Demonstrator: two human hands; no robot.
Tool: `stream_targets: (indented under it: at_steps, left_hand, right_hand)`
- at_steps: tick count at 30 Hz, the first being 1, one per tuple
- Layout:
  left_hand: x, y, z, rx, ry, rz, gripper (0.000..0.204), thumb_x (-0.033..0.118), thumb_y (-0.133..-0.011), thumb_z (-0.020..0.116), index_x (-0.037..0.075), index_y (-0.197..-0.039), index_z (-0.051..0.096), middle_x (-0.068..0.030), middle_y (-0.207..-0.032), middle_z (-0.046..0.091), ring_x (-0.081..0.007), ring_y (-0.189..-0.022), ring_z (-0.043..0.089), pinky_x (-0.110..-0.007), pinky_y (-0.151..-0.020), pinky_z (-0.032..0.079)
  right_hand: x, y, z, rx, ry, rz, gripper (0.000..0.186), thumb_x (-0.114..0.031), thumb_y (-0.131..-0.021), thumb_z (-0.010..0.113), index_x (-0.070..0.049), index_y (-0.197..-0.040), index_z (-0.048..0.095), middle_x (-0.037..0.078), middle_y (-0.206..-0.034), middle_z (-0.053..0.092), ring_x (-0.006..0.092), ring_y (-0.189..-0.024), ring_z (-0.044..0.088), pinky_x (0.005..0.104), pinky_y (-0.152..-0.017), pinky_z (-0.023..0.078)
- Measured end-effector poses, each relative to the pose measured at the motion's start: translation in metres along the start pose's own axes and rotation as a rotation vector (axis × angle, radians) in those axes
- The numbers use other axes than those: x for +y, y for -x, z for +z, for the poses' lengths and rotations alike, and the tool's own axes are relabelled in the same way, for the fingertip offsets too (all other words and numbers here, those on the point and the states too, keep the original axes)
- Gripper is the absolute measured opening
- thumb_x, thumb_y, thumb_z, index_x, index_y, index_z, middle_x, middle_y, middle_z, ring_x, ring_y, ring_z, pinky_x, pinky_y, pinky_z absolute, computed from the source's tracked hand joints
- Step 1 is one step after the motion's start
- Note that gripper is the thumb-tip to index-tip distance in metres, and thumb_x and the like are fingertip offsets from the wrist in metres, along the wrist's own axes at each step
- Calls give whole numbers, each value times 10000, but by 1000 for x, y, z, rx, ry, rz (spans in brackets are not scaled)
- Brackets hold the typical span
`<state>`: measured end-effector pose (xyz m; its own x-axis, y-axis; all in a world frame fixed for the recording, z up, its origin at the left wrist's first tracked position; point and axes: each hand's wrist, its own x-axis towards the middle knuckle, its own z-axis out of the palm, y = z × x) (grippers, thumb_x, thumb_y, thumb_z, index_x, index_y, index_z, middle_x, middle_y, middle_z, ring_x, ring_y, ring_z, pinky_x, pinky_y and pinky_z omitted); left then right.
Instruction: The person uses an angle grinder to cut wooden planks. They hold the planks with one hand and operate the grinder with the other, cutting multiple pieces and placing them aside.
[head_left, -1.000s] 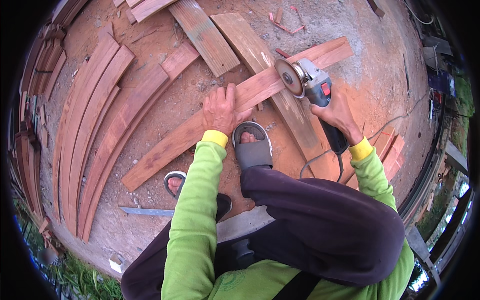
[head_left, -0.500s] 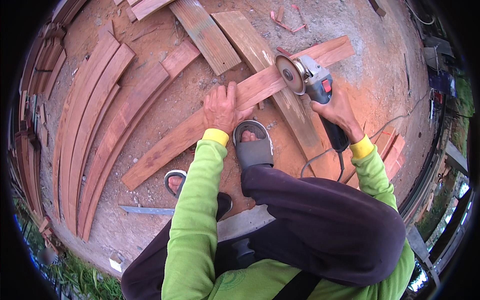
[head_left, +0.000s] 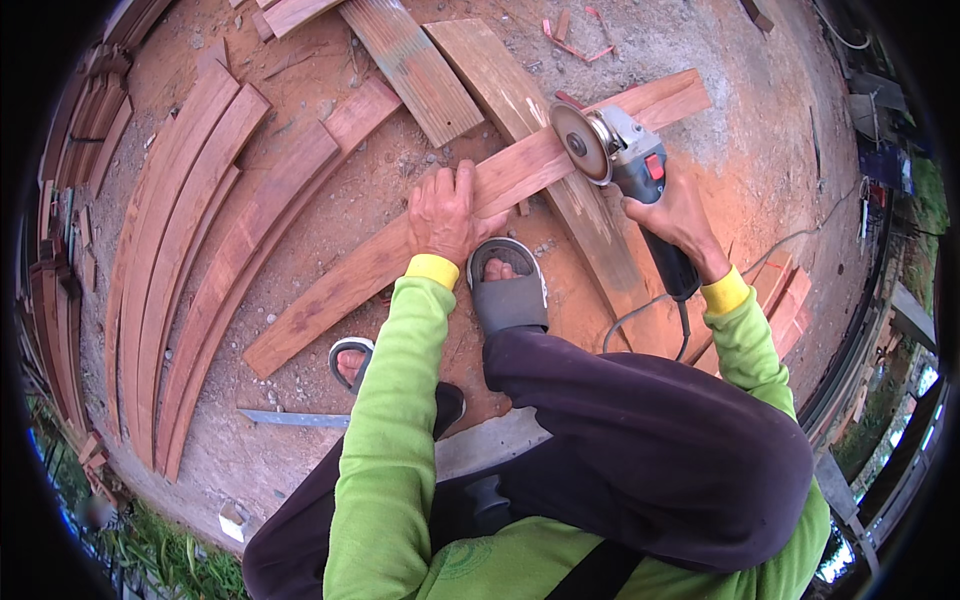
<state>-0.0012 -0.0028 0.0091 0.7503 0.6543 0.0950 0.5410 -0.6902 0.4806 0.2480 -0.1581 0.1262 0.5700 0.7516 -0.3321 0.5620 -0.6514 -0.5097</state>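
A long reddish-brown wooden board [head_left: 335,288] runs slantwise in front of me, its far right part lying across a wider plank [head_left: 598,245]. My left hand [head_left: 445,213] is closed over the board near its middle, fingers wrapped on its edge. My right hand [head_left: 683,215] grips an angle grinder [head_left: 640,160] by its dark body, below a red switch. The grinder's round disc [head_left: 582,146] stands on edge at the board's upper face; whether it touches the wood I cannot tell. My sandalled foot [head_left: 505,285] rests just below the board, beside my left hand.
Curved wooden boards [head_left: 215,250] lie fanned out on the left. Another thick plank [head_left: 412,70] lies beyond my left hand. The grinder's cord [head_left: 640,308] trails off to the right, past short wood pieces [head_left: 785,305]. A flat metal strip [head_left: 292,418] lies near my other foot.
Almost nothing differs. The grinder and my right hand have shifted very slightly; my left hand keeps its place on the board.
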Motion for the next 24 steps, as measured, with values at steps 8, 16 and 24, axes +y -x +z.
stream_targets:
  at_steps: [8, 16, 24]
  left_hand:
    - [0, 0, 1, 4, -3, 3, 772, 480, -579, 830, 94, -1198, 576, -110, -931, 555, -315, -891, 592, -441, -773, 477]
    - [-1, 1, 2, 13, -4, 7, 770, 493, -582, 819, 95, -1195, 579, -107, -922, 557, -312, -882, 593, -440, -759, 474]
    - [0, 0, 1, 5, -9, 7, 767, 491, -581, 820, 95, -1190, 575, -108, -921, 554, -311, -882, 592, -440, -760, 473]
  right_hand:
    - [6, -1, 2, -1, 25, -4, 556, -264, -654, 785, 98, -1031, 593, 265, -876, 673, 365, -823, 689, 411, -765, 528]
    - [-6, 0, -2, -16, -11, 1, 550, -239, -651, 770, 69, -1073, 601, 250, -900, 683, 357, -840, 691, 402, -776, 529]
    - [-12, 0, -4, -7, 18, 20, 553, -240, -646, 766, 69, -1075, 602, 252, -917, 685, 359, -853, 694, 406, -785, 531]
